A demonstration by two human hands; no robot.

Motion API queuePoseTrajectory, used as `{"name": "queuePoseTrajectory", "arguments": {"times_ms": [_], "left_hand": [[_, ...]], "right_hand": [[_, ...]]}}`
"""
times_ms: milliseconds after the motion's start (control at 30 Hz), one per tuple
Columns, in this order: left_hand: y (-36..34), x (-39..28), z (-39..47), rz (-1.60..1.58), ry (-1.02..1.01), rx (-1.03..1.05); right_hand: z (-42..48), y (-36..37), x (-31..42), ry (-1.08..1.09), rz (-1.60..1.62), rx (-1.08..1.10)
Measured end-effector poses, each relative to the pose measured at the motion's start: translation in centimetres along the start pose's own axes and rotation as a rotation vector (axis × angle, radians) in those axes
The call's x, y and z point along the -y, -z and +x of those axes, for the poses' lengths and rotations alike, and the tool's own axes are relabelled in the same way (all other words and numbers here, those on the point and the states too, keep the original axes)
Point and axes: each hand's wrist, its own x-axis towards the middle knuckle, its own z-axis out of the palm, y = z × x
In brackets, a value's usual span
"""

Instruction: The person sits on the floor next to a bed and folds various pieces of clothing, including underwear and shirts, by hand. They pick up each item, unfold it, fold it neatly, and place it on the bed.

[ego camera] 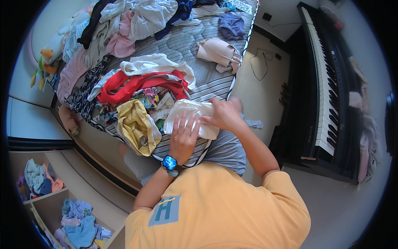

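Observation:
A folded white garment (192,109) lies near the corner of the mattress, in front of my body. My left hand (183,138), with a smartwatch on its wrist, rests flat on its lower left part, fingers spread a little. At the garment's right edge, my right hand (226,114) grips the cloth between thumb and fingers. Just left of the left hand sits a yellow garment (136,126), crumpled and partly turned open. Behind it are a multicoloured printed garment (147,99) and a red garment (140,84) with a white one (155,64) above.
A striped grey mattress (174,46) bears a clothes heap (146,18), a folded beige garment (217,53) and a blue-grey one (231,25). To the right stands a black digital piano (323,93). A cable (264,65) lies on the floor. Lower left, shelf compartments (46,196) hold clothes.

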Motion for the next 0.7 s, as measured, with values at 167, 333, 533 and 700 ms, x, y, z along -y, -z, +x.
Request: {"name": "queuePoseTrajectory", "arguments": {"times_ms": [167,333,533,700], "left_hand": [[1.4,2.4,1.3,-0.047,-0.044,-0.058],[2.2,2.7,-0.8,-0.143,0.092,-0.187],[1.5,3.5,-2.4,-0.187,0.242,-0.067],[1.3,3.7,-2.4,-0.194,0.253,-0.085]], "right_hand": [[1.6,0.4,-1.1,0.014,0.574,0.228],[4.9,8.1,-0.8,-0.146,1.209,0.177],[13.2,16.9,-1.9,-0.182,1.263,-0.023],[18.8,17.3,-5.4,-0.150,1.263,-0.080]]}}
